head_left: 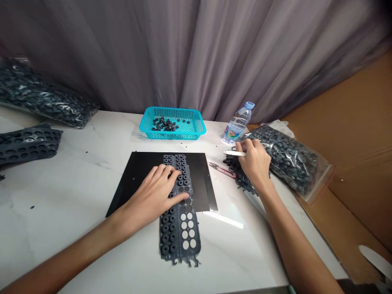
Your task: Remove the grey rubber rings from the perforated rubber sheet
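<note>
Small workshop-type spot for handwork on parts: plump clear bag of dark pieces (45,94) at upper left, second bag (290,159) at right, turquoise basket (173,136) of loose pieces upper centre, snips (225,170) and white pen-like tool (235,153) right of centre, dark moulded sheet (178,232) mid-frame. Setting looks improvised: marble-patterned white table (239,257), grey curtain (196,53) across the top, brown panel (352,122) far right. Home or factory, cannot be told.

Moulded strip (178,220) — matt, rubbery-looking
</note>
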### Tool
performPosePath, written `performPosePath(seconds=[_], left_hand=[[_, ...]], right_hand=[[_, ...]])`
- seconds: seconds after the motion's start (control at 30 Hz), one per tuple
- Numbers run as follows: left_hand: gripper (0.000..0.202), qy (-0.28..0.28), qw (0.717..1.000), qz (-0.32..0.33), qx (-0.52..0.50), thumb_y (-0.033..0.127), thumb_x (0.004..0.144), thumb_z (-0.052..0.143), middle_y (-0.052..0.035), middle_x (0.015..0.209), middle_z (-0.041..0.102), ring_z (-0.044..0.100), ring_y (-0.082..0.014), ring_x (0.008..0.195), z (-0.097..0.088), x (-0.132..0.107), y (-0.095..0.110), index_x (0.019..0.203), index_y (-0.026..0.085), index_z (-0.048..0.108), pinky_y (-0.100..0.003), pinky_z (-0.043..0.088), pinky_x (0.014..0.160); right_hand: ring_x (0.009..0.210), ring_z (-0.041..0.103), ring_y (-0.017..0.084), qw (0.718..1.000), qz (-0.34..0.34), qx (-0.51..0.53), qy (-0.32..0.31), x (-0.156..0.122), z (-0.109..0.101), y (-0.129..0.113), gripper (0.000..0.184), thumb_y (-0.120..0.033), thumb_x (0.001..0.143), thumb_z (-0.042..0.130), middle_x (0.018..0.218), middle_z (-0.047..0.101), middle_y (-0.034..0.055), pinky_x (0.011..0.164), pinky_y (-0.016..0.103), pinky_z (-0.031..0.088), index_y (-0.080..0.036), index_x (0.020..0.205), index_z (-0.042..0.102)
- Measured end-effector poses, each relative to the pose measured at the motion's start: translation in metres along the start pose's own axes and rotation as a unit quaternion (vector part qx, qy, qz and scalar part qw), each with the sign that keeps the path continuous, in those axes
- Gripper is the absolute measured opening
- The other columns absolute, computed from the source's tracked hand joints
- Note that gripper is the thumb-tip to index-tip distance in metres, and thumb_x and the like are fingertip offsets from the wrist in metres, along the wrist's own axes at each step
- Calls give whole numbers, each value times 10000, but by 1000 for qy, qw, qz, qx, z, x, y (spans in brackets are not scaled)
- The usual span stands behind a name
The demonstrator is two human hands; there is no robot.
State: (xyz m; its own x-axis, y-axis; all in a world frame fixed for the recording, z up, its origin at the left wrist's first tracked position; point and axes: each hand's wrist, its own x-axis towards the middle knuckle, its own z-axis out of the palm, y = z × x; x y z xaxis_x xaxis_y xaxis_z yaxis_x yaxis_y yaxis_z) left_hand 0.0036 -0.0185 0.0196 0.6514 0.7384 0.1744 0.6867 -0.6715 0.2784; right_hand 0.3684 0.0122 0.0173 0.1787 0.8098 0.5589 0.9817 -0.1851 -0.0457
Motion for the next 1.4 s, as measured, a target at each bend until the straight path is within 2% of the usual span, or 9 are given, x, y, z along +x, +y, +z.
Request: performPosePath(seconds=[0.13,0.2,0.23,0.3,0.37,0.47,0.6,0.8,1.4], left_hand=[[281,-2,992,60,-110,398,1124,578,-89,1223,684,624,-290,1174,6,20,-7,1285,213,715,-493,508,1078],[248,-15,981,84,-172,352,1123,585,-76,1213,679,634,-263,1192,14,19,-13,1288,239,732,-449,525,1081],[250,-17,977,85,-194,343,1121,589,-74,1214,678,640,-258,1202,18,18,-16,1301,249,736,-440,532,1085],[261,-16,973,76,-216,349,1117,603,-69,1227,676,648,-254,1217,23,14,-20,1327,266,733,-440,535,1100],[270,-19,973,66,-220,368,1116,614,-64,1251,672,645,-255,1240,24,11,-23,1347,279,721,-446,528,1113],[282,-30,973,56,-222,389,1110,636,-58,1287,677,634,-257,1261,24,12,-25,1363,279,693,-446,520,1111],[231,-27,972,64,-224,361,1115,632,-41,1264,696,635,-243,1249,26,15,-27,1314,261,693,-429,510,1102],[167,11,975,85,-206,274,1138,580,-43,1182,724,644,-221,1160,32,16,-27,1214,211,714,-393,510,1052],[157,38,976,104,-189,209,1113,617,-51,1135,740,662,-220,1115,33,15,-25,1194,171,745,-379,528,1022]], right_hand=[[1103,584,346,982,-63,173,43,-12,-19,-24,570,-485,1188,243,1097,666,153,1018,512,454,-221,993,709],[1023,626,304,945,-39,325,2,-23,-27,-44,644,-550,1191,188,1038,677,126,965,478,498,-223,974,699],[870,644,261,907,-21,416,-59,-30,-30,-53,669,-597,1186,185,937,676,97,843,424,529,-221,968,694],[623,627,196,819,32,535,-202,-44,-32,-71,649,-687,1158,272,826,675,51,636,355,526,-211,1003,685],[596,684,197,760,55,576,-296,-57,-30,-83,546,-698,1106,488,713,668,21,604,324,556,-203,975,674],[707,784,214,714,67,597,-361,-71,-23,-92,381,-557,981,773,801,746,36,661,294,614,-190,964,675],[696,790,189,665,86,641,-373,-83,-12,-97,183,-345,951,764,827,750,22,670,276,642,-179,978,692],[552,702,144,637,86,685,-344,-87,-4,-104,125,-279,923,744,774,721,3,553,258,612,-175,936,677],[565,667,128,654,66,659,-367,-83,-10,-106,92,-263,939,697,724,708,2,561,228,545,-175,927,675]])
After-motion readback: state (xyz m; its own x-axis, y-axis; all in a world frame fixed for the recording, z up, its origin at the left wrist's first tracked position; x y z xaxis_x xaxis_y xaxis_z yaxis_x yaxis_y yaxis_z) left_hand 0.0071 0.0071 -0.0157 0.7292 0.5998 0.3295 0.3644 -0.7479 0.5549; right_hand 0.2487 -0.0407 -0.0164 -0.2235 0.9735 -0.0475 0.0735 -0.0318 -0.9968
